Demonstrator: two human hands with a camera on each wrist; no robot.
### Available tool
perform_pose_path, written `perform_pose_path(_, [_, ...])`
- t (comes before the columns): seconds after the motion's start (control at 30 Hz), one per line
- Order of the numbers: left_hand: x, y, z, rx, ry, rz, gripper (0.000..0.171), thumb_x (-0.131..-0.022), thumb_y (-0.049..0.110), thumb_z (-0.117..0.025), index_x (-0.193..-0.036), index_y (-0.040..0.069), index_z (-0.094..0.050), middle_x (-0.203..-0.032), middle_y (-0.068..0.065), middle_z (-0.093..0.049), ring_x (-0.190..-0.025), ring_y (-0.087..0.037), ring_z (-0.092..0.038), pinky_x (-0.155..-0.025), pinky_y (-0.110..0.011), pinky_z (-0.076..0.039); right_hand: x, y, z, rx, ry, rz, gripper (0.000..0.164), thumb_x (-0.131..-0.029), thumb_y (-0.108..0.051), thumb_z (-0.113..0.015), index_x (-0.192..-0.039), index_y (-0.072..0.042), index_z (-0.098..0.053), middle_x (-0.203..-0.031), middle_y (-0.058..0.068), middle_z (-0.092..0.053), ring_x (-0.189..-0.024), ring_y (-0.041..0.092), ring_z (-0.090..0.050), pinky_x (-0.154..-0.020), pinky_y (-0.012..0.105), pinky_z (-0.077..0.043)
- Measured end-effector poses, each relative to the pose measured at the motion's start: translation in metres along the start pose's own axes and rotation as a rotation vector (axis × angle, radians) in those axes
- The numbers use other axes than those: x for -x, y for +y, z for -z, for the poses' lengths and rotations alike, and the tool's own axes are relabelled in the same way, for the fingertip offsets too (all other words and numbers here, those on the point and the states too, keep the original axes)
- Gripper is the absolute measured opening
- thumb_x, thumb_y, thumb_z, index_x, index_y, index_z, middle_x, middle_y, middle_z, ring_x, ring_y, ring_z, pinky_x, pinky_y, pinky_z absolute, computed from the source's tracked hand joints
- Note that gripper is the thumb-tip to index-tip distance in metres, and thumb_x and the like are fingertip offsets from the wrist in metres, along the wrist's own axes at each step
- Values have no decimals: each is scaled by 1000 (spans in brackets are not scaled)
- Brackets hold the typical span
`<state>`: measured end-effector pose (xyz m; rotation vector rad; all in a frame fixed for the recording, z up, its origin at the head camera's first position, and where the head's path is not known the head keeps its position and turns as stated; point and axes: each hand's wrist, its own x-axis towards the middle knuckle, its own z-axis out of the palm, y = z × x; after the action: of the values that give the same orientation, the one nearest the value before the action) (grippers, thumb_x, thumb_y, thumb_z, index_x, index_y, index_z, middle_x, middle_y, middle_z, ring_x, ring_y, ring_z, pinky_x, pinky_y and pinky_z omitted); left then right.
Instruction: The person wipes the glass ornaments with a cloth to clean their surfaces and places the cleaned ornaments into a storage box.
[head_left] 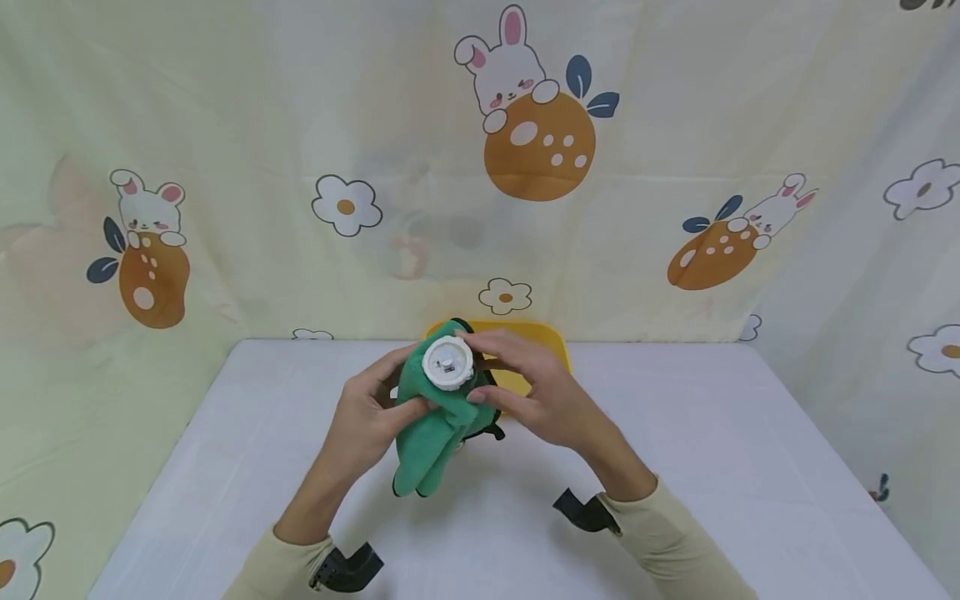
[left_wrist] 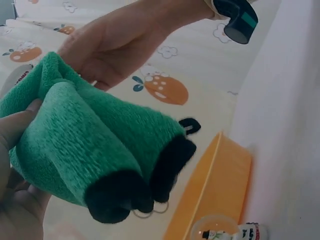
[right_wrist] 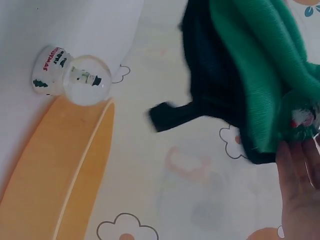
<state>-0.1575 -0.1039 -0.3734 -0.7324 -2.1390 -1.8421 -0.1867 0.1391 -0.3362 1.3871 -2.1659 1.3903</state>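
Note:
A snow globe, its round white base [head_left: 447, 363] turned toward the head camera, sits in a fuzzy green cloth [head_left: 438, 429] with black edging. My left hand [head_left: 363, 412] grips the cloth from the left, thumb pressed across a fold. On the other side, my right hand [head_left: 543, 392] holds the globe, index finger at the base's rim and thumb lower down. In the right wrist view, the clear dome [right_wrist: 304, 117] with a red and white figure shows beside my fingers. Folds of cloth hide part of the dome. A black tab hangs from the cloth's edge.
A yellow basin [head_left: 551, 335] stands at the table's back edge, behind the hands. Beside it is a second snow globe [right_wrist: 87, 82] with a snowman inside and a white printed base. A curtain [head_left: 405, 108] with rabbit prints hangs behind the white table [head_left: 660, 433].

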Motion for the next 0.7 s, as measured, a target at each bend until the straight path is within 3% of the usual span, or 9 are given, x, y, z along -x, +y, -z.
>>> perform_pose_path(0.1, [-1, 1, -2, 36, 12, 7, 59, -88, -3, -76, -142, 7, -56, -137, -9, -62, -120, -23, -61, -92, -31, -58, 0, 2, -2, 75, -26, 17, 71, -86, 4, -78, -150, -5, -48, -140, 9, -57, -126, 23, -56, -102, 33, -54])
perform_pose_path(0.27, [-1, 3, -6, 68, 7, 19, 59, -88, -1, -77, -143, 7, -56, -138, -9, -61, -124, -21, -59, -97, -31, -56, -1, 1, -7, 188, 32, 45, 77, -83, 2, -81, -151, -6, -46, -135, 9, -59, -123, 23, -57, -104, 32, -52])
perform_pose_path(0.53, [-1, -1, 6, 71, 55, 15, 56, -87, -4, -76, -139, 7, -58, -131, -8, -64, -119, -23, -61, -96, -30, -56, 1, -4, 2, 184, 79, 45, 76, -78, -3, -86, -146, -4, -51, -127, 9, -64, -107, 20, -65, -93, 29, -58])
perform_pose_path(0.7, [-2, 0, 11, 64, 78, 3, 59, -87, -6, -76, -141, 5, -56, -132, -11, -62, -118, -23, -61, -91, -32, -59, 4, -4, 6, 158, 97, 34, 66, -75, -1, -86, -135, -4, -58, -123, 9, -67, -105, 20, -68, -90, 30, -60])
